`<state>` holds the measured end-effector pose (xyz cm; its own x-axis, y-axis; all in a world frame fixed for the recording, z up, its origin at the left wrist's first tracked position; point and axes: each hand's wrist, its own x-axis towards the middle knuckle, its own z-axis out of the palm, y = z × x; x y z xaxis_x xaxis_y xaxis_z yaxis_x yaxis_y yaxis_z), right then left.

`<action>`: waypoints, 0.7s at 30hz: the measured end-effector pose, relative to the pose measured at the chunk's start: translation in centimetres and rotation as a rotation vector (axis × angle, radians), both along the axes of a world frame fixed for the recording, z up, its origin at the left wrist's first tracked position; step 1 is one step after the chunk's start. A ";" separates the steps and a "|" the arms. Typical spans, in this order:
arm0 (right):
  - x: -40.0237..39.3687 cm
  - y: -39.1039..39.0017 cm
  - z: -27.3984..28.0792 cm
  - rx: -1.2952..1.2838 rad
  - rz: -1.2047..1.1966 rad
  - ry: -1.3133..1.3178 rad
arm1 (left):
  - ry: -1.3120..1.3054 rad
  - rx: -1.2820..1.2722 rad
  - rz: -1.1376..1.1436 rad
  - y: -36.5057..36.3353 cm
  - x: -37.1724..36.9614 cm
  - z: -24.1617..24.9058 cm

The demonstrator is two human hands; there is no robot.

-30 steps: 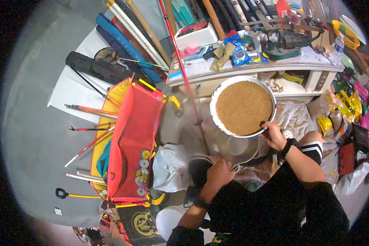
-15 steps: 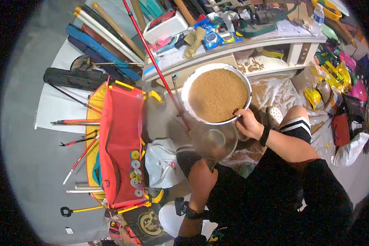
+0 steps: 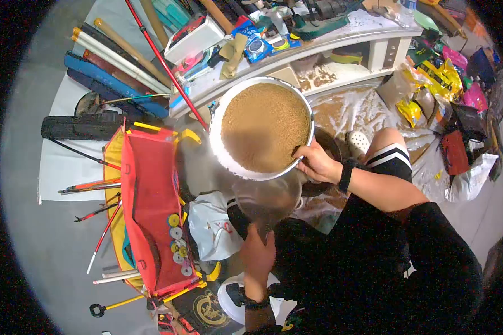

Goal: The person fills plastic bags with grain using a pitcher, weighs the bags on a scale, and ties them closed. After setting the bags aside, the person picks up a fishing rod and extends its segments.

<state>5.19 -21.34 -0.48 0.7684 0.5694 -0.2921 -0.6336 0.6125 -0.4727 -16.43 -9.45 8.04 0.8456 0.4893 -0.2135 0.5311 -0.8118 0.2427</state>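
A white basin (image 3: 222,149) with a dark-edged rim hangs in front of me, holding a brown, fine-grained material (image 3: 268,120). My right hand (image 3: 318,163) is closed on its lower right rim, thumb over the edge. Below it, my left hand (image 3: 258,254) is wrapped around the handle of a round, see-through vessel (image 3: 268,198). That vessel sits just under the basin's lower edge; blur hides whether the two touch. Partly behind the basin and my right hand is a dark round container (image 3: 331,148) on the floor.
Left of me stands a red and yellow bag (image 3: 151,206) with rods and spools. A white plastic bag (image 3: 209,226) lies beside my leg. Ahead is a cluttered workbench (image 3: 341,42), with a red pole (image 3: 167,67) leaning by it. Colourful packets (image 3: 441,84) are piled at right.
The view has shifted, so the surroundings sit further left. The basin has moved slightly left relative to them and shows more of its lower left inner wall. Both hands keep their holds.
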 end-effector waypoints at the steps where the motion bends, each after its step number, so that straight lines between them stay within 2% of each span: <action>1: 0.0 -0.1 -0.1 0.002 0.005 0.007 | 0.017 0.009 0.007 0.1 -0.3 0.0; 5: -0.2 -0.6 0.7 0.021 0.050 -0.003 | 0.105 -0.001 0.089 -0.3 -0.6 0.3; 7: 0.4 -0.7 -1.0 0.075 0.147 -0.119 | 0.060 -0.084 0.059 0.5 -1.2 -1.1; 9: -0.1 -0.7 -0.1 0.012 0.063 -0.003 | -0.043 -0.125 0.038 0.7 -1.6 -1.8; 12: -0.1 -0.7 0.0 -0.020 0.039 0.033 | 0.086 -0.152 0.105 0.6 -1.4 -1.8; 14: -0.2 -1.1 0.7 -0.069 0.050 0.025 | -0.102 -0.255 0.052 1.4 -2.1 -3.5; 15: -0.2 -1.2 0.9 -0.116 0.056 0.017 | -0.106 -0.256 0.059 1.3 -2.0 -3.4; 17: 0.8 -1.6 -1.9 -0.127 0.090 -0.028 | -0.108 -0.302 0.039 1.4 -1.7 -2.9; 19: 1.4 -1.8 -2.0 -0.268 0.163 -0.193 | -0.092 -0.338 0.050 1.6 -1.5 -2.7; 20: 1.4 -1.4 -2.1 -0.218 0.061 -0.265 | -0.071 -0.377 0.054 1.7 -1.5 -2.7; 21: 1.5 -1.4 -2.1 -0.219 0.071 -0.270 | -0.077 -0.379 0.063 1.8 -1.4 -2.8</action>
